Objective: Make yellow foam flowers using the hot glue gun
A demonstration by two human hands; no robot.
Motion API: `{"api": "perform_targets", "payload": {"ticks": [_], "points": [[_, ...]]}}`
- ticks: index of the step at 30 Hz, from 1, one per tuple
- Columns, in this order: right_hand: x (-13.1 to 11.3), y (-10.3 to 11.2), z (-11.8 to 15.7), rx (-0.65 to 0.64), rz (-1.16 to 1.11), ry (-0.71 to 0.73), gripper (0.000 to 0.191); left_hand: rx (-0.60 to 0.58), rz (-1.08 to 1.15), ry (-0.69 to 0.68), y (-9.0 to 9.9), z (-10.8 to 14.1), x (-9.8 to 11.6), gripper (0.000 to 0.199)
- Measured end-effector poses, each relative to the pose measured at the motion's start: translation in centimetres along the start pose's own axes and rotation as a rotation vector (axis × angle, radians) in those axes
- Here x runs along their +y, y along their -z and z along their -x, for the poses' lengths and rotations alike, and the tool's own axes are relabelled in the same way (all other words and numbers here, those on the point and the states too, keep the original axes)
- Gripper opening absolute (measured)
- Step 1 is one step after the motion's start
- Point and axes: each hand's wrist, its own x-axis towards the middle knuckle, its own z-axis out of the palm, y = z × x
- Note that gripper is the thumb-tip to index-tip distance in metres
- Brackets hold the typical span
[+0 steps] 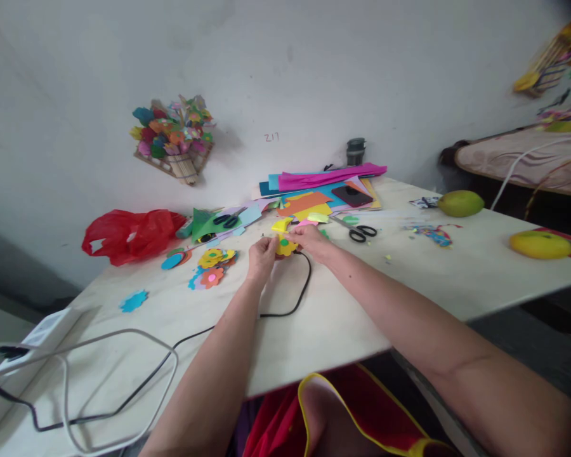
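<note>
Both hands meet over the table around a yellow paper flower [288, 249] with a green dot at its centre. My left hand [262, 257] pinches the flower's left side. My right hand [311, 241] has its fingers closed at the flower's upper right edge. Just beyond the fingers lies a yellow paper scrap [282, 225]. A black cable [308, 285] curves up to the flower, and what its end joins is hidden. Black-handled scissors [361, 233] rest right of my right hand. Left of my left hand are stacked yellow paper flowers [211, 257] and an orange paper flower [212, 277].
Coloured paper sheets [307, 203] and a phone [352, 195] lie at the back. A red plastic bag [131, 235], a second pair of scissors [229, 219] and a blue paper flower [134, 301] are leftward. Mangoes [460, 203] sit right. A white cable [171, 374] loops near a power strip [33, 355].
</note>
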Motion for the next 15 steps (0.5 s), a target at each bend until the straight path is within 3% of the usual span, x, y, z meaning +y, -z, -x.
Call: {"api": "perform_targets", "payload": {"ticks": [15], "points": [[0.2, 0.08, 0.08, -0.084, 0.239, 0.138, 0.033, -0.051, 0.118, 0.074, 0.24, 0.32, 0.7, 0.039]]}}
